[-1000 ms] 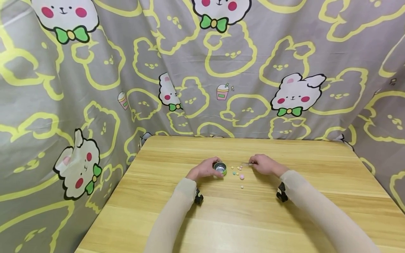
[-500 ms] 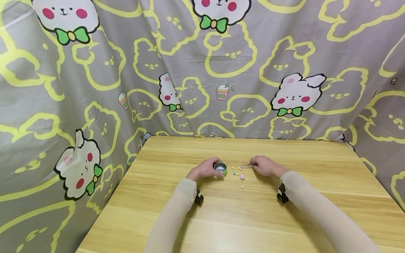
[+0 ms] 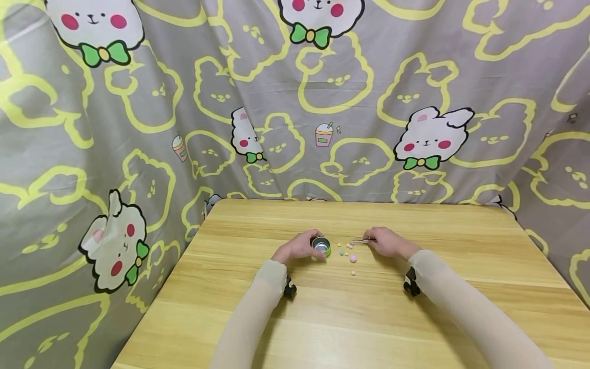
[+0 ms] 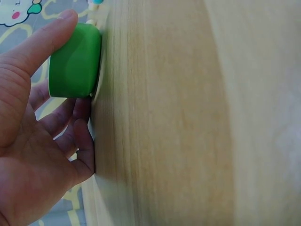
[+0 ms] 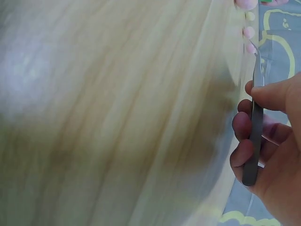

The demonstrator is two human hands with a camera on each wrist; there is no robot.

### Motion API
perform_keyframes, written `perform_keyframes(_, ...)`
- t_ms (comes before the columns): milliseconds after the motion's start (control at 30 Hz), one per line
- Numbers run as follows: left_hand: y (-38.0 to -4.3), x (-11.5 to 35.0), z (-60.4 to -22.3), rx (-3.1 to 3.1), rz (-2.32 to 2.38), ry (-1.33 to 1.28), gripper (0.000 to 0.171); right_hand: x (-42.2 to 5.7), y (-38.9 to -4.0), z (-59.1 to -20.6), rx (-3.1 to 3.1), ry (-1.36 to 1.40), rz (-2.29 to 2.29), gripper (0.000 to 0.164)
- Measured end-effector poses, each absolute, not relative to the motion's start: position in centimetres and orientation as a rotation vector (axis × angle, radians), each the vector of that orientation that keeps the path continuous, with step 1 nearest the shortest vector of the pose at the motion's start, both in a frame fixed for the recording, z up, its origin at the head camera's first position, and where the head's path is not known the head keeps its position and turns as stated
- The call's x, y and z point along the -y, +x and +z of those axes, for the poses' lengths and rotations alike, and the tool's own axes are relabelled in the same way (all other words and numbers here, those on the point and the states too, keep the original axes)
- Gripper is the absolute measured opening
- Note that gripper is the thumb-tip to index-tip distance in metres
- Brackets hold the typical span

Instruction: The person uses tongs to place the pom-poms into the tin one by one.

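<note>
My left hand (image 3: 301, 246) holds a small round green tin (image 4: 75, 61) on the table, thumb on one side and fingers round the other. In the head view the open top of the tin (image 3: 321, 247) shows its bare metal inside. My right hand (image 3: 387, 241) pinches metal tweezers (image 5: 256, 117) between thumb and fingers. Their bent tips are at a small pink ball (image 5: 251, 48); whether they grip it, I cannot tell. Around it lie several small balls, among them a teal ball (image 3: 342, 253), a yellow ball (image 3: 339, 245) and a bigger pink ball (image 3: 353, 259).
A lone pale pink ball (image 3: 353, 273) lies nearer to me on the wooden table (image 3: 341, 328). A grey curtain (image 3: 286, 87) with yellow outlines and white cartoon animals hangs behind the table and along its sides.
The right hand has come very slightly nearer to me, and the tweezers' tips have lowered a little at the pink balls. The left hand and the tin have stayed in place.
</note>
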State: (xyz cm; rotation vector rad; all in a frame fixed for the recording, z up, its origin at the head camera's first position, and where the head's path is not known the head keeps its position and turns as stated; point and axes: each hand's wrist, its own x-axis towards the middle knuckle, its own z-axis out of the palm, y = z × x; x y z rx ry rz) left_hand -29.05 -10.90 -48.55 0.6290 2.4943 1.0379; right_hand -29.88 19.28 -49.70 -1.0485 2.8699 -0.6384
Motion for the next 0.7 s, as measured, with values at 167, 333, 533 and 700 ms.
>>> perform_keyframes(167,-29.1,10.9,-48.7,-2.501,1.036,0.622,0.05,-19.5,-29.8,-49.7,-2.861,-1.007,-0.683,0.011)
perform_keyframes(333,-29.0,10.9,-48.7,-2.498,1.045,0.612,0.051,-19.7,-29.7,-49.6,-2.851,-0.951,-0.72,0.013)
perform_keyframes(533,-29.0,10.9,-48.7,-2.484,1.065,0.603,0.052,-19.7,-29.6,-48.9,-2.835,-0.918,-0.797,0.013)
perform_keyframes(700,-29.0,10.9,-48.8,-2.498,1.047,0.605,0.051,-19.5,-29.5,-48.3,-2.844,-0.912,-0.811,0.011)
